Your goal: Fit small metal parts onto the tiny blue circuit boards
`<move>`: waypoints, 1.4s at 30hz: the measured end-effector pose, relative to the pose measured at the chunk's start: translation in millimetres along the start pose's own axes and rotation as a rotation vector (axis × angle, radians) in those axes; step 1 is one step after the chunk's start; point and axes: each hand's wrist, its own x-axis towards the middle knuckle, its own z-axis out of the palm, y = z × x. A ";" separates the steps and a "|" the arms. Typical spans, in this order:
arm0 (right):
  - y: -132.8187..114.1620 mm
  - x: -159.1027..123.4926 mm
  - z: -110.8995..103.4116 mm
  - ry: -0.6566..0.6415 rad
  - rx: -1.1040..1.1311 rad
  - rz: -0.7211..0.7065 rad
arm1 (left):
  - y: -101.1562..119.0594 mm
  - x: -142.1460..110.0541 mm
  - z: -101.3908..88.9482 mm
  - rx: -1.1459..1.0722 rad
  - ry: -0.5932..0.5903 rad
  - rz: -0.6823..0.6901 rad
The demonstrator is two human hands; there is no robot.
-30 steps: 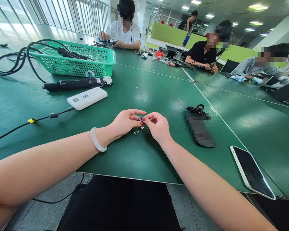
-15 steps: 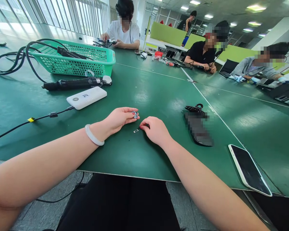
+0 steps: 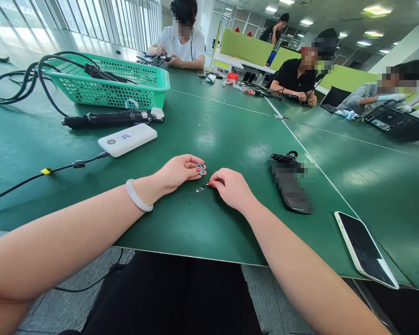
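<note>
My left hand (image 3: 181,173) pinches a small silvery-blue part (image 3: 200,169) between thumb and fingers, just above the green table (image 3: 164,232). It looks like a tiny metal or circuit piece, too small to name. Close by, my right hand (image 3: 232,188) has thumb and index finger pressed together over the table. A tiny pale bit shows at those fingertips, and I cannot make out what it is. A small, flat, silver-rimmed frame (image 3: 199,190) lies on the table between the hands, with a dark speck beside it.
A green plastic basket (image 3: 115,93) with black cables stands at the back left. In front lie a black cylindrical device (image 3: 108,118) and a white power bank (image 3: 127,139). On the right are a black hair claw (image 3: 285,158), a black case (image 3: 293,190) and a phone (image 3: 365,249). Several people sit across.
The left thumb has shifted over the small part, which shows more plainly. My right fingertips have come slightly away from the silver-rimmed frame. The view has moved a little.
</note>
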 end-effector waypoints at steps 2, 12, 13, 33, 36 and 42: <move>-2.8 -1.4 -1.7 0.070 0.077 -0.014 | -0.6 0.2 0.6 0.057 -0.020 0.026; -20.1 -5.6 1.1 0.359 0.196 -0.061 | -3.0 -1.6 2.5 0.069 -0.103 0.101; -20.4 -6.1 1.2 0.364 0.176 -0.063 | -3.2 -1.6 2.4 0.058 -0.103 0.104; -1.5 -0.3 6.1 0.101 -0.002 0.018 | -3.2 1.2 -0.2 0.153 0.036 0.134; -5.0 -2.8 0.9 0.208 0.007 -0.027 | -2.4 0.2 0.6 0.201 0.025 0.121; -9.6 -6.4 -0.1 0.258 -0.056 -0.181 | -3.4 0.2 1.2 0.218 -0.039 0.121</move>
